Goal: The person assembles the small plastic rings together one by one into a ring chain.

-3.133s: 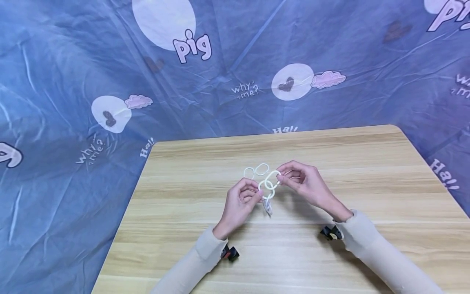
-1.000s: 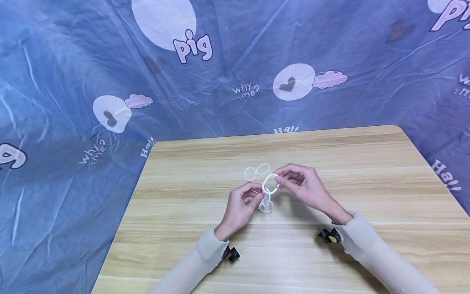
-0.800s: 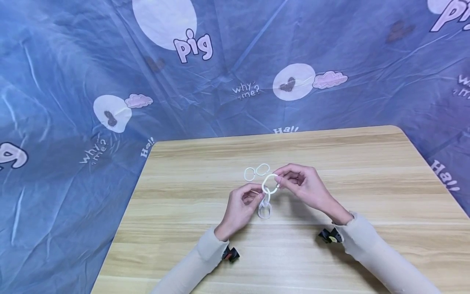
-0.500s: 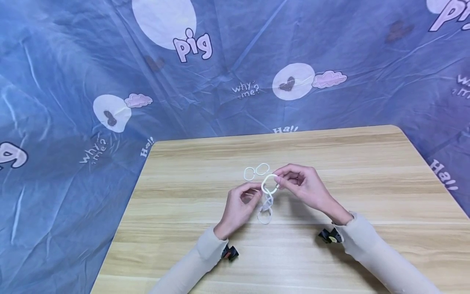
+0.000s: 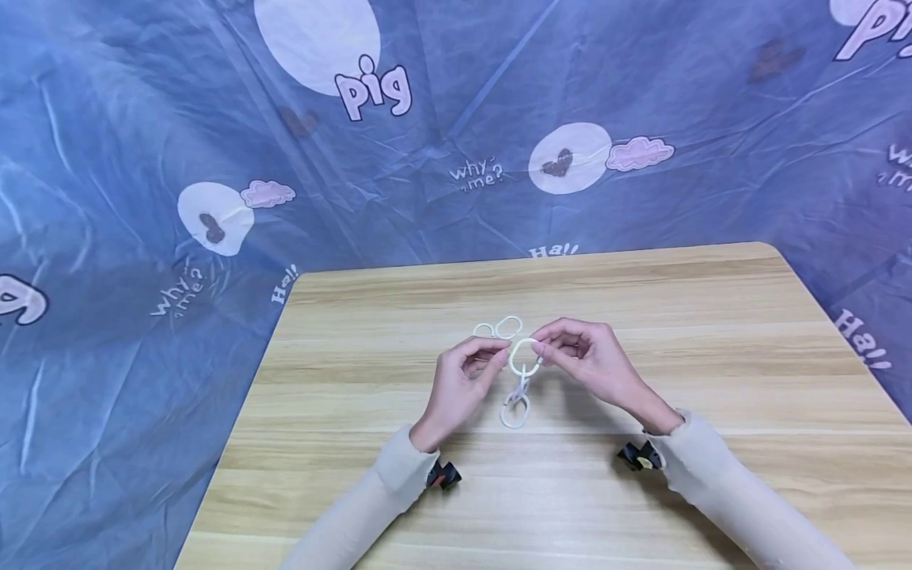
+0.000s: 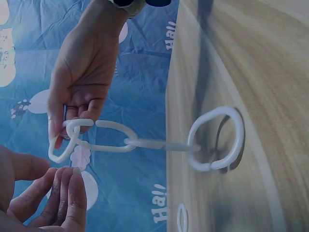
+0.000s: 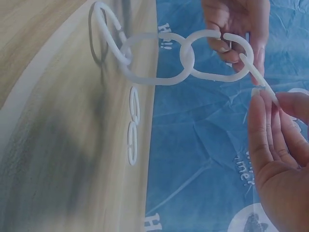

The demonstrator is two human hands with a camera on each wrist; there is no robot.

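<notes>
My right hand [image 5: 587, 356] pinches the end link [image 5: 514, 358] of a short chain of white plastic C-shaped links. Its thumb and fingers close on that link's right side. From it the other links hang in a line; the lowest link [image 6: 239, 140] reaches down near the tabletop. Just left of the held link is my left hand [image 5: 463, 380]. In the left wrist view its fingertips [image 6: 75, 176] stand close below the link, with nothing seen between thumb and fingers.
Two loose white links [image 5: 509, 327] [image 7: 132, 143] lie on the wooden table [image 5: 370, 332] behind the hands. A blue printed cloth [image 5: 427, 206] hangs around the table's back and sides.
My left hand has let go of the second link and moved up slightly beside the top link. The lower links now hang down straighter and longer. My right hand keeps its pinch.
</notes>
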